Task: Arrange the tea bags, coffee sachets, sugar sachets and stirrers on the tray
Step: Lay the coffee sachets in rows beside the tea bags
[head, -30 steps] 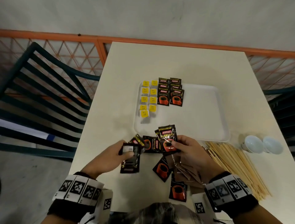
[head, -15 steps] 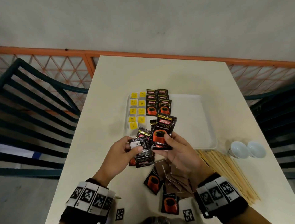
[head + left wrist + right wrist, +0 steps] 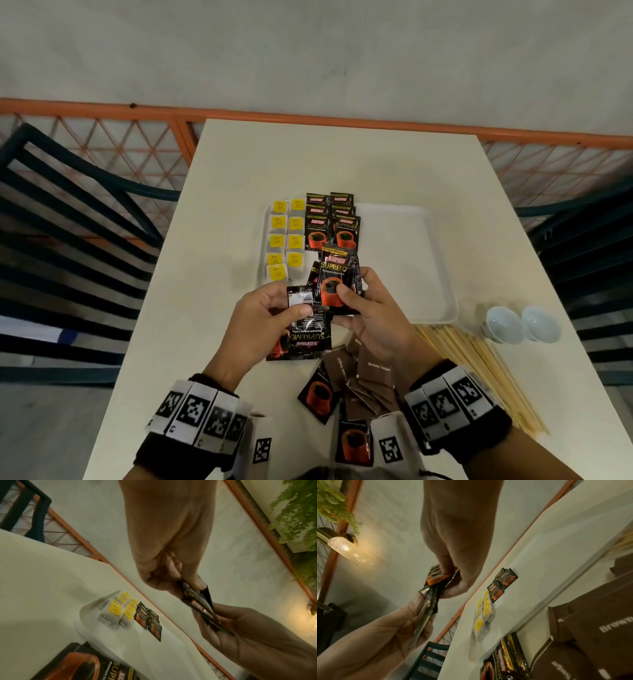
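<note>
while both hands hover over tray point(image 3: 442, 308) near edge, left hand point(image 3: 270, 318) pinches coffee sachets point(image 3: 308, 329), right hand point(image 3: 373, 311) grips upright sachet stack point(image 3: 334, 274).

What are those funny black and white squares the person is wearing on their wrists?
Each bare hand, left hand and right hand, has a black wristband ringed with white tiles. Every tile carries a blocky black-and-white square code. One more coded tile sticks out beneath each wrist.

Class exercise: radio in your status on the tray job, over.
Left hand and right hand each grip coffee sachets above the tray's near edge. Tea bags placed; sugar sachets, stirrers waiting. Nothing blocking.
</note>
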`<act>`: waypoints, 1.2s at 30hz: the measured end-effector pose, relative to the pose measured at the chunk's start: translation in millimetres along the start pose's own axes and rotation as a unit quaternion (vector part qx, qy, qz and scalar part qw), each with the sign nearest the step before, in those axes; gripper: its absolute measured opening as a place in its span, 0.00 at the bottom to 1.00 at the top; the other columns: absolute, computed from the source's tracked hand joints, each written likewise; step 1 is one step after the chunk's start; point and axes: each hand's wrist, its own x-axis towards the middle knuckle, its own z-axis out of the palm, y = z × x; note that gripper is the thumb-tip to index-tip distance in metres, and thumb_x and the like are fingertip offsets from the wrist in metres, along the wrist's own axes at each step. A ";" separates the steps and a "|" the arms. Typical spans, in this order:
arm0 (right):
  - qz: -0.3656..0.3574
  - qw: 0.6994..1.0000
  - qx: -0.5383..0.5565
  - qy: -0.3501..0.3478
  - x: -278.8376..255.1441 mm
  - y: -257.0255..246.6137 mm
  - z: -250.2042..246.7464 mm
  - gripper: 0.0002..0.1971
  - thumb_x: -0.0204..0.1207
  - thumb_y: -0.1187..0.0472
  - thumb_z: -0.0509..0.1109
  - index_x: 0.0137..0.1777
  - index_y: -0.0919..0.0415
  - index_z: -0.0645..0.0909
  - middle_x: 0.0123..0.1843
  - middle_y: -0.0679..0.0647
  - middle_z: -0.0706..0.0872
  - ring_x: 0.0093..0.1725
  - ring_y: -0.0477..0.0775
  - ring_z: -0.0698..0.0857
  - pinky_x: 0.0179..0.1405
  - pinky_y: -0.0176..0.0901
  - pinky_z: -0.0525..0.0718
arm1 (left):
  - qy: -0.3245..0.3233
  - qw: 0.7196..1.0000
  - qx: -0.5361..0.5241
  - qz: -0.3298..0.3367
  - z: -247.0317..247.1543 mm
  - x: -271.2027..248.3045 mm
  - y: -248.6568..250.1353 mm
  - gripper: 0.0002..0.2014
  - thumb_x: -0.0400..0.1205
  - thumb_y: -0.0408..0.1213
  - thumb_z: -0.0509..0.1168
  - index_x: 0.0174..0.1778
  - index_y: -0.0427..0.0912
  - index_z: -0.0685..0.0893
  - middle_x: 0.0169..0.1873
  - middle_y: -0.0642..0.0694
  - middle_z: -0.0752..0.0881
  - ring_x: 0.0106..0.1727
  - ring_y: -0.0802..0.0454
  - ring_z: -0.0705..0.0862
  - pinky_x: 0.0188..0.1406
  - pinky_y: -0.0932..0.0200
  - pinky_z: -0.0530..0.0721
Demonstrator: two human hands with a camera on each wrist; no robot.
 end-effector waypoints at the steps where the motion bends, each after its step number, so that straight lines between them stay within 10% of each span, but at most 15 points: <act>1: -0.001 1.000 0.005 0.002 0.8 -1.1 -0.2 0.10 0.80 0.71 0.60 0.57 0.59 0.72 0.52 0.56 0.89 0.51 0.54 0.89 0.49 0.57 0.89 | 0.003 1.000 -0.001 0.013 1.4 0.2 1.1 0.08 0.73 0.35 0.73 0.44 0.51 0.85 0.32 0.53 0.91 0.35 0.50 0.88 0.36 0.58 0.85; 7: -0.001 0.996 0.045 0.083 7.2 -12.9 -13.0 0.08 0.80 0.71 0.59 0.50 0.58 0.74 0.50 0.58 0.86 0.47 0.54 0.88 0.41 0.50 0.89 | 0.082 0.992 -0.041 0.082 -4.2 -1.9 5.6 0.10 0.75 0.33 0.71 0.42 0.55 0.86 0.45 0.59 0.89 0.41 0.67 0.82 0.44 0.71 0.77; 11: 0.004 0.994 0.038 0.098 6.3 -18.8 -20.7 0.07 0.80 0.70 0.60 0.52 0.58 0.73 0.49 0.58 0.86 0.49 0.56 0.87 0.41 0.50 0.89 | 0.087 0.991 -0.004 0.105 -15.1 -0.4 2.4 0.15 0.74 0.29 0.70 0.39 0.59 0.88 0.48 0.48 0.78 0.33 0.58 0.76 0.43 0.75 0.74; 14: 0.017 0.994 0.060 0.088 4.7 -17.9 -16.1 0.07 0.80 0.70 0.59 0.55 0.61 0.73 0.51 0.59 0.86 0.49 0.56 0.87 0.36 0.46 0.89 | 0.057 0.995 -0.031 0.079 -13.0 -1.9 -0.1 0.13 0.76 0.26 0.68 0.40 0.52 0.88 0.52 0.41 0.82 0.46 0.57 0.84 0.51 0.68 0.78; 17: 0.027 0.995 0.078 0.062 4.2 -14.3 -9.6 0.09 0.80 0.70 0.60 0.58 0.64 0.73 0.51 0.61 0.86 0.46 0.55 0.89 0.36 0.46 0.89 | 0.024 0.992 -0.117 0.044 -8.3 -3.1 -0.7 0.11 0.76 0.44 0.65 0.41 0.42 0.90 0.52 0.38 0.84 0.56 0.47 0.85 0.61 0.51 0.79; 19: 0.035 0.995 0.084 0.048 3.7 -11.5 -6.4 0.10 0.80 0.70 0.60 0.60 0.66 0.73 0.51 0.62 0.86 0.46 0.55 0.89 0.35 0.45 0.89 | 0.047 0.990 -0.131 0.023 -5.2 -2.0 -0.2 0.15 0.75 0.51 0.68 0.35 0.43 0.90 0.49 0.39 0.86 0.54 0.47 0.86 0.60 0.50 0.80; 23: 0.039 0.995 0.088 0.033 2.6 -9.3 -1.2 0.09 0.80 0.70 0.60 0.58 0.65 0.75 0.52 0.62 0.86 0.48 0.55 0.88 0.39 0.45 0.90 | 0.098 0.990 -0.100 0.001 -0.3 3.8 -3.4 0.14 0.72 0.31 0.73 0.50 0.48 0.79 0.44 0.51 0.88 0.39 0.60 0.88 0.43 0.57 0.84; 27: 0.024 0.997 0.078 0.018 3.7 -7.8 5.5 0.09 0.80 0.69 0.59 0.57 0.65 0.77 0.52 0.60 0.87 0.51 0.55 0.88 0.43 0.49 0.90 | 0.042 0.989 -0.129 -0.049 -0.3 6.9 -7.2 0.17 0.78 0.27 0.65 0.60 0.48 0.78 0.49 0.53 0.88 0.47 0.58 0.88 0.36 0.68 0.85; 36: -0.025 0.970 -0.209 0.120 16.5 17.7 12.4 0.06 0.78 0.60 0.67 0.52 0.58 0.82 0.49 0.55 0.88 0.45 0.45 0.86 0.34 0.27 0.80 | -0.065 0.968 -0.204 -0.133 15.1 8.3 -2.7 0.18 0.82 0.51 0.52 0.65 0.50 0.75 0.57 0.44 0.86 0.54 0.50 0.88 0.50 0.50 0.88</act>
